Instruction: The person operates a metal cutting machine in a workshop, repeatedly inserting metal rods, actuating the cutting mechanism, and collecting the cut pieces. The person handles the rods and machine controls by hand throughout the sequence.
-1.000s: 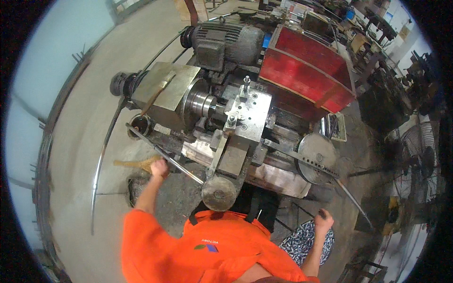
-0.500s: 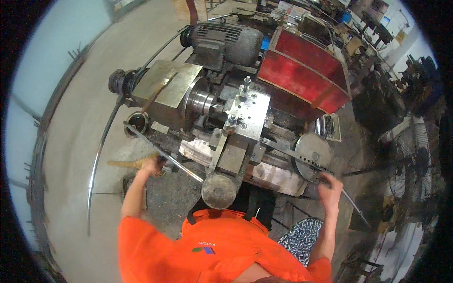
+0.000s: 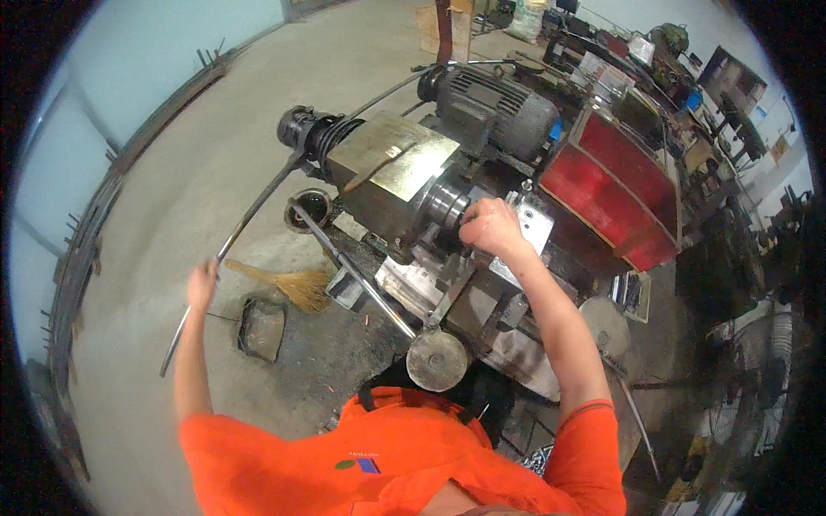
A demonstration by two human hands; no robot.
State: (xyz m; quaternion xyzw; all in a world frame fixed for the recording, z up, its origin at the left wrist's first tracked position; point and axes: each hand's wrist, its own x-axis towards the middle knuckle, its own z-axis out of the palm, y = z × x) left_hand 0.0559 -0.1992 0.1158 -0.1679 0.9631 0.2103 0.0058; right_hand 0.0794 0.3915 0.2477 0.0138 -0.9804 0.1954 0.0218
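Note:
My left hand (image 3: 202, 284), at the left, is wrapped round a long metal rod (image 3: 245, 222) that slants up to the back end of a lathe-like machine. The right hand (image 3: 492, 227) is closed between the round steel chuck (image 3: 446, 203) and the bright drilled metal block (image 3: 535, 225); its fingers are bent, and what they grip is hidden beneath them. Below it, a flat bar leads down to a round metal disc (image 3: 437, 359) near my waist. A long lever (image 3: 366, 284) slants across the machine's front.
A straw broom (image 3: 297, 285) and a dark pan (image 3: 261, 329) lie on the floor by the machine. Behind stand a ribbed electric motor (image 3: 499, 107) and a red open box (image 3: 607, 193). A second disc (image 3: 605, 325) is at the right, near a fan (image 3: 766, 340).
My left hand has left the area by the broom and now grips the rod farther left. My right hand has moved from the right-hand disc up to the chuck. The view has shifted.

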